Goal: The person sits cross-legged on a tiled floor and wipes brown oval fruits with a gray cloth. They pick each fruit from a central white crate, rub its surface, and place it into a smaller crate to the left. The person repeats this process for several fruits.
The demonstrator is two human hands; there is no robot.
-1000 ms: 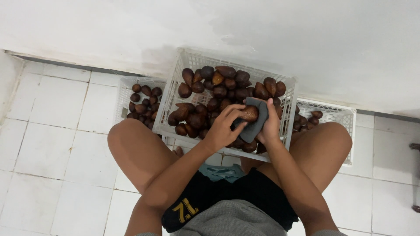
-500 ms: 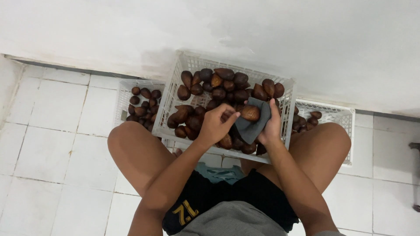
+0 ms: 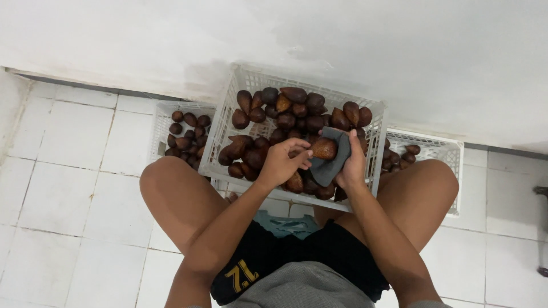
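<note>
Head view, single entry.

Left hand [image 3: 281, 162]: fingers curled, tips pinching the near end of a brown fruit [image 3: 324, 149].

Right hand [image 3: 352, 165]: closed around a grey cloth [image 3: 331, 165], thumb up along its far edge; the fruit rests in the cloth, cradled from below and behind.

Fruit: held just above the pile, at the near right part of the middle crate [image 3: 228, 128] (white, slatted, heaped with dark scaly fruit [image 3: 285, 114]).

Left crate [image 3: 161, 122]: partly under the middle one, a smaller lot of fruit in it.

Right crate [image 3: 439, 149]: behind the right knee, a few fruit showing.

Setting: white tiled floor [image 3: 63, 194], white wall beyond; the person sits with knees spread either side of the crates.

Handling note, as a judgement: the skin looks spiny, so the cloth should stay between palm and fruit; the bare fingers do best gripping only the tip, turning the fruit against the cloth in short strokes, low over the crate so a slip lands it back on the pile.
</note>
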